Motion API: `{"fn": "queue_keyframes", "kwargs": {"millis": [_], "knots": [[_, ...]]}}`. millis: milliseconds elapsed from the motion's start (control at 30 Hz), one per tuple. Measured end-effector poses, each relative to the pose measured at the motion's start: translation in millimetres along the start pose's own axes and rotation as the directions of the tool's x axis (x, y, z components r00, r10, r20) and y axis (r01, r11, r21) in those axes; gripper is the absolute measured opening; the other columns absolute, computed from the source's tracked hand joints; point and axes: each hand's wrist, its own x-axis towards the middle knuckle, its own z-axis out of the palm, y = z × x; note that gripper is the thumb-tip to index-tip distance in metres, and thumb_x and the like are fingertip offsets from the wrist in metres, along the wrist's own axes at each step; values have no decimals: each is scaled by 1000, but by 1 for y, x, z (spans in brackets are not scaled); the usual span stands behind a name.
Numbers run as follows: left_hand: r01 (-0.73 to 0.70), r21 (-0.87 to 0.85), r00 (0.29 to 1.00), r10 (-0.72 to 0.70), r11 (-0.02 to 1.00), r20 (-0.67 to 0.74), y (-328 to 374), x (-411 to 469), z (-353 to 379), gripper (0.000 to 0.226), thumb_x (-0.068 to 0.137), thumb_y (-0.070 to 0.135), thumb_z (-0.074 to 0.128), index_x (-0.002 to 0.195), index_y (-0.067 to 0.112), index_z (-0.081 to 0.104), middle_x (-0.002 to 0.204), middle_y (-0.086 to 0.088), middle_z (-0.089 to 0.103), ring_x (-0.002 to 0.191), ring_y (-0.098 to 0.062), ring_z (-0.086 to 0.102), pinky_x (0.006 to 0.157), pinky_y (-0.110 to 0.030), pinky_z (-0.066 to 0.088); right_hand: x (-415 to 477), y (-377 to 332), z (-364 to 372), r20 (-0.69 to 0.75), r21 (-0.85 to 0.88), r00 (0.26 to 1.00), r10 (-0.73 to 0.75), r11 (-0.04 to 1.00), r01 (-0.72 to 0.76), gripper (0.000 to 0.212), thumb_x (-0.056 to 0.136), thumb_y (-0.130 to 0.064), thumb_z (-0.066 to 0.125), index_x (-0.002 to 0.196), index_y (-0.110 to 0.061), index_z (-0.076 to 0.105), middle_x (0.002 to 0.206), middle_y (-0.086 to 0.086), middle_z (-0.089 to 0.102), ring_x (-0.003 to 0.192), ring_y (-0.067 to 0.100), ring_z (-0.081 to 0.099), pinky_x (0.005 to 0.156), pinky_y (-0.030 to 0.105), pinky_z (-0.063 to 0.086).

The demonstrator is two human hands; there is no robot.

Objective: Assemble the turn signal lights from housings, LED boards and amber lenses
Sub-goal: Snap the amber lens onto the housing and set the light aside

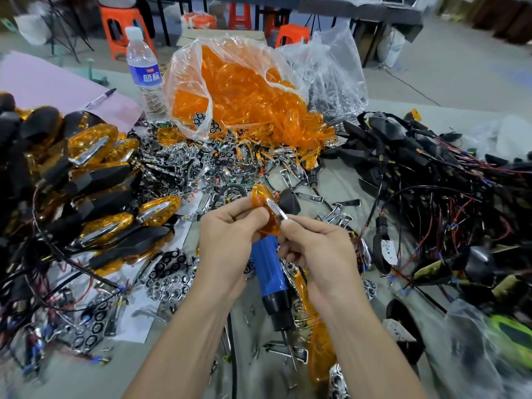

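Observation:
My left hand (pixel 227 240) pinches an amber lens (pixel 263 210) held up over the table's middle. My right hand (pixel 319 249) pinches a chrome trim strip (pixel 277 210) that lies against the lens. A bag of loose amber lenses (pixel 244 90) stands behind. Finished lights with black housings (pixel 95 180) are piled at the left. Black housings with red and black wires (pixel 426 174) are heaped at the right. Chrome reflectors and LED boards (pixel 184 165) are scattered in the centre.
A blue electric screwdriver (pixel 272 277) lies on the table under my hands, tip toward me. A water bottle (pixel 144 73) stands at the back left beside a pink sheet with a pen (pixel 100 97). Orange stools (pixel 121 27) stand beyond the table.

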Motion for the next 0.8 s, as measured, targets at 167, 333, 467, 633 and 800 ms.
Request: {"fn": "queue_keyframes", "kwargs": {"millis": [167,333,467,633,800], "knots": [[-37,-68,993,29,997,-118,2,-3,9,28,85,-3,77,71,20,82,72,-5,75,61,-12,63,56,-22,54,-9,8,13,11,-80,1000,6,997,-5,19,89,-4,73,78,-15,82,72,10,76,60,23,72,53,25,54],[-89,-125,989,73,988,-127,8,-5,13,35,84,-7,76,73,25,83,75,-3,78,65,-9,69,58,-19,54,-11,18,10,-107,-451,983,-146,889,83,49,72,-59,67,110,-29,72,80,-7,79,75,19,78,80,47,62],[-3,-251,999,-9,968,-47,13,-4,7,13,71,5,81,77,16,80,76,-7,76,64,-17,70,58,-26,57,-11,11,6,100,-199,990,-104,972,122,16,89,-27,76,104,-21,78,90,6,80,84,28,78,77,42,65],[66,-325,998,-55,943,41,10,-7,4,20,66,13,76,85,6,73,77,-11,75,64,-21,70,59,-28,59,-10,8,0,216,140,975,-59,990,29,25,71,-15,79,94,-4,82,87,18,76,74,23,69,66,27,60],[80,-278,996,-67,957,54,11,-10,2,28,68,18,75,93,5,70,82,-11,75,68,-20,70,62,-26,59,-11,9,3,194,155,979,-68,987,38,29,67,-15,78,92,-1,81,84,16,77,72,20,71,66,26,61]]}}
